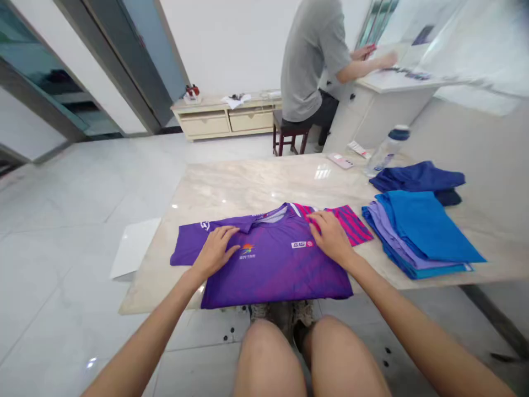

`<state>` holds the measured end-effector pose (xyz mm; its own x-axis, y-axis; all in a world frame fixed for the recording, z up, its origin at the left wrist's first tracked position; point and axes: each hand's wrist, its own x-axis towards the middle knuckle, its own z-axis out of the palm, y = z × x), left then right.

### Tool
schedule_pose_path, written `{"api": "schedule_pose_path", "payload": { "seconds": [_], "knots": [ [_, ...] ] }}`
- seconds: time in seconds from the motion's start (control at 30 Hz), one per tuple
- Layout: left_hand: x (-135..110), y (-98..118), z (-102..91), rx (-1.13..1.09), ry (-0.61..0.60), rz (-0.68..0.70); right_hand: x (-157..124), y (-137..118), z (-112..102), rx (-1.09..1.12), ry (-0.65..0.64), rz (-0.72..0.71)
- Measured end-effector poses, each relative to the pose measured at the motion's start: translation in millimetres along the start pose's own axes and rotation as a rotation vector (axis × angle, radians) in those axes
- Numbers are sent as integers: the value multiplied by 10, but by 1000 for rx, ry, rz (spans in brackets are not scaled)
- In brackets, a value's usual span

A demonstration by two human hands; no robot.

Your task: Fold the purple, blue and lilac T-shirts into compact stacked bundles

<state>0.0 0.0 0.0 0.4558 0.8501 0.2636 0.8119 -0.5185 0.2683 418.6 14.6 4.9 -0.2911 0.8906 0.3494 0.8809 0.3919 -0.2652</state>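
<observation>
Head view: purple shirt (273, 267) on marble table (248, 182) (glossy), tiled floor (70, 220).

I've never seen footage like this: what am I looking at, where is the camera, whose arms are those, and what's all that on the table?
There is no machine here. A person wears a camera on the head, looking forward and down, so the single picture shows their own arms and knees. The left hand and right hand lie palms down on a purple jersey spread on a marble table, the right one near its striped sleeve. Neither hand lifts anything. To the right sits a stack of folded clothes, blue and lilac, and behind it a dark blue garment and a water bottle. The person in grey at the back is someone else.
</observation>
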Motion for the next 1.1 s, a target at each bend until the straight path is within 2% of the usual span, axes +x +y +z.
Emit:
{"api": "schedule_pose_path", "payload": {
  "seconds": [0.1, 0.17, 0.27, 0.33, 0.43, 0.5, 0.63, 0.73, 0.83, 0.93, 1.1],
  "knots": [
    [279, -190, 86, -24, -37, 43, 546, 166, 249, -52, -119, 120],
    [419, -283, 131, -44, -40, 59, 781, 262, 387, -54, -193, 193],
    [567, -352, 173, -104, -26, 54, 930, 370, 522, -5, -260, 268],
    [656, -360, 190, -189, -4, -5, 962, 422, 564, 39, -266, 310],
    [810, -361, 213, -323, 39, -215, 1015, 472, 578, 146, -277, 323],
    [925, -376, 229, -356, 63, -326, 1068, 482, 557, 303, -281, 297],
    [1125, -435, 254, -298, 63, -336, 1192, 439, 454, 633, -315, 329],
    [1190, -469, 252, -282, -6, -344, 1273, 395, 372, 666, -389, 380],
    [1183, -485, 243, -284, -81, -355, 1326, 390, 364, 640, -434, 357],
    [1155, -494, 255, -251, -78, -356, 1343, 423, 453, 609, -347, 340],
    [1151, -497, 330, -210, 78, -416, 1277, 469, 653, 512, -56, 310]
  ]
}}
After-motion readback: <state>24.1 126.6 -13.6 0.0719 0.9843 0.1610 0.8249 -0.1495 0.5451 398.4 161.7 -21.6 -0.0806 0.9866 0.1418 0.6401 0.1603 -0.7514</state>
